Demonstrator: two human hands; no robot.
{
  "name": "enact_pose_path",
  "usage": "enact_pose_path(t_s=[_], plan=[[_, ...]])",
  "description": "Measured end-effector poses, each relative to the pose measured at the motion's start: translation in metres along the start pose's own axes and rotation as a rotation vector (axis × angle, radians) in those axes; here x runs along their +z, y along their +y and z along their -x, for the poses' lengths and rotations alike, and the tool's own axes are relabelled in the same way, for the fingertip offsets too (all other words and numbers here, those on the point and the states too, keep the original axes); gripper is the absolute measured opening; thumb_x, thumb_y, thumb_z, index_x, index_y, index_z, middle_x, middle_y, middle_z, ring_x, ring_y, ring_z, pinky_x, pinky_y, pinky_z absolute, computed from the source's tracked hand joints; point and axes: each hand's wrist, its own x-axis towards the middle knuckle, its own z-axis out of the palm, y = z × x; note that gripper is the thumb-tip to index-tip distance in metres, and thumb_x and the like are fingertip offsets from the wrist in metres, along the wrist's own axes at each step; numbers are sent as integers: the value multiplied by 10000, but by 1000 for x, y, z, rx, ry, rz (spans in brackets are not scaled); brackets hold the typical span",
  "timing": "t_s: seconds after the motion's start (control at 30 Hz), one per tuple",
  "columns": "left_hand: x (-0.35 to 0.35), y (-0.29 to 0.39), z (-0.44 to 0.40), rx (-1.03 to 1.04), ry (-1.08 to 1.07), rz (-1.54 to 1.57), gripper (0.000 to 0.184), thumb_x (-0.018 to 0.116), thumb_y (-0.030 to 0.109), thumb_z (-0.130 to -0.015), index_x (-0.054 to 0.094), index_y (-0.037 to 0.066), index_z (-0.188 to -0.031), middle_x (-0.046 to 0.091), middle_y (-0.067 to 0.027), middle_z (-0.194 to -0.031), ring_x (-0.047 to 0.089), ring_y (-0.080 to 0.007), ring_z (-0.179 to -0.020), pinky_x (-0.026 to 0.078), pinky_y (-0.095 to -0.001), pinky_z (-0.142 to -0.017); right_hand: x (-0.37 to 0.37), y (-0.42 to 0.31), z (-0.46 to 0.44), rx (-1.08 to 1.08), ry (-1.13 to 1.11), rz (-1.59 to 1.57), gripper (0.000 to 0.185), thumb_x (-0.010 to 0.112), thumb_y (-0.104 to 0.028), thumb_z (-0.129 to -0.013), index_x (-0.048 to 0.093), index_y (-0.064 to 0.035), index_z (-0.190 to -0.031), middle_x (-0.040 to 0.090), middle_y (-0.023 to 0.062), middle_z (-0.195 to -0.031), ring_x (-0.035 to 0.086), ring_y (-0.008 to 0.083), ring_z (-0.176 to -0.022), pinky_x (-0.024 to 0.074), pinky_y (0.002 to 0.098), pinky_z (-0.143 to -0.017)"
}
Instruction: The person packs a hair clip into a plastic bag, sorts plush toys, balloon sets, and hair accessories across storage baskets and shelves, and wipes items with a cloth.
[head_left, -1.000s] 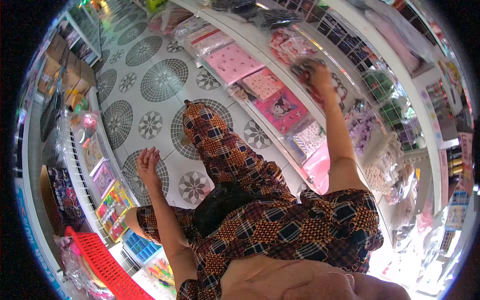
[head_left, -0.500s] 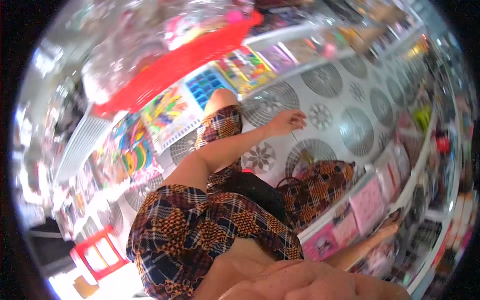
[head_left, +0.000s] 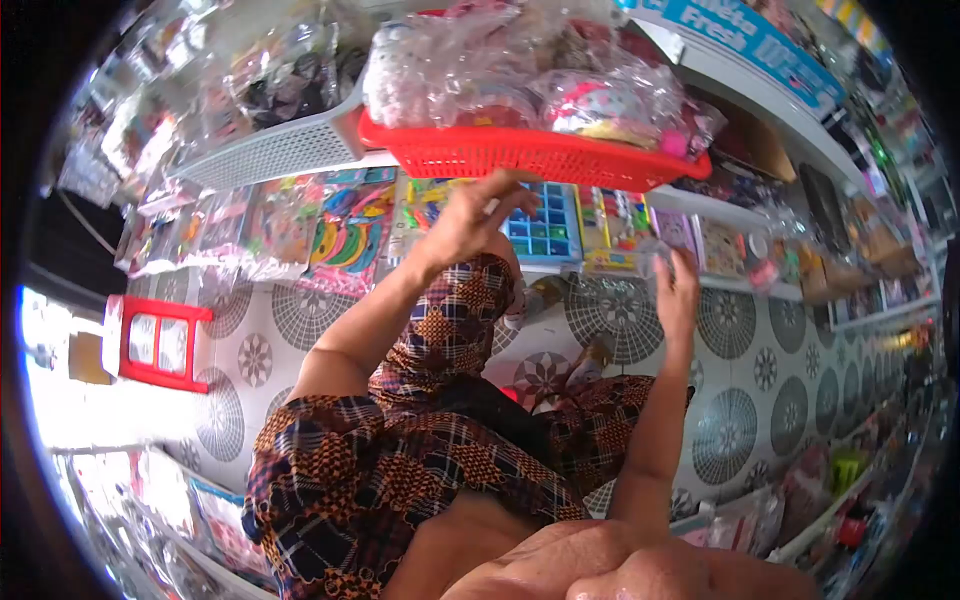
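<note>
Just below the front of a red basket [head_left: 540, 152], my left hand [head_left: 478, 218] is raised with its fingers bent and apart, holding nothing that I can see. Whether its fingertips touch the basket is unclear. Bags in clear plastic [head_left: 600, 110] fill the basket. To the right, my right hand [head_left: 676, 288] has its fingers drawn together at a small see-through item, too blurred to name. It is in front of the low shelf, near a purple pack [head_left: 674, 230] and a yellow-edged pack [head_left: 598, 225]. A blue compartment tray [head_left: 545, 225] lies between the two hands.
A grey-white basket [head_left: 270, 155] of wrapped goods adjoins the red one. A red-framed stool [head_left: 160, 342] stands on the patterned tile floor [head_left: 725, 430] at the left. Cardboard boxes [head_left: 850, 270] are at the right, and another goods shelf [head_left: 800, 540] runs along the lower right.
The view has swung from the pink packs on the other shelf to the red basket. My left hand has risen towards the basket; my right hand has left the other shelf and come round to this side.
</note>
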Motion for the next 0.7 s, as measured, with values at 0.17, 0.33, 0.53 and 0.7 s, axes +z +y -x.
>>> enact_pose_path(t_s=[0.17,0.33,0.53,0.7], plan=[[-58,19,5,224,497,-301,344,552,-54,-772,488,-4,-1105,557,-134,-1083,558,-207,-1012,464,-307,-850,71,-7,-17,-140,-235,-138,283,541,-200,-845,554,36,-1002,584,218,-898,559,381,-787,436,384,-652],[-93,6,-9,190,827,-229,411,598,-1,-775,425,-29,-1147,492,-140,-1151,515,-231,-1050,432,-322,-907,101,-6,-27,-152,-409,-67,267,529,-192,-846,553,30,-993,577,233,-909,542,395,-834,435,411,-674],[-109,-25,-54,151,862,-302,808,746,175,-647,265,-25,-1264,397,-205,-1217,431,-288,-1119,449,-350,-831,126,13,-51,-165,-474,79,264,528,-191,-837,563,28,-980,576,237,-924,541,393,-864,438,421,-705],[-105,-21,-58,45,907,-513,906,735,176,-592,205,-18,-1301,446,-223,-1173,507,-314,-1048,480,-354,-800,146,22,-61,-149,-532,142,310,541,-238,-833,567,27,-993,579,239,-930,547,387,-887,442,418,-728]])
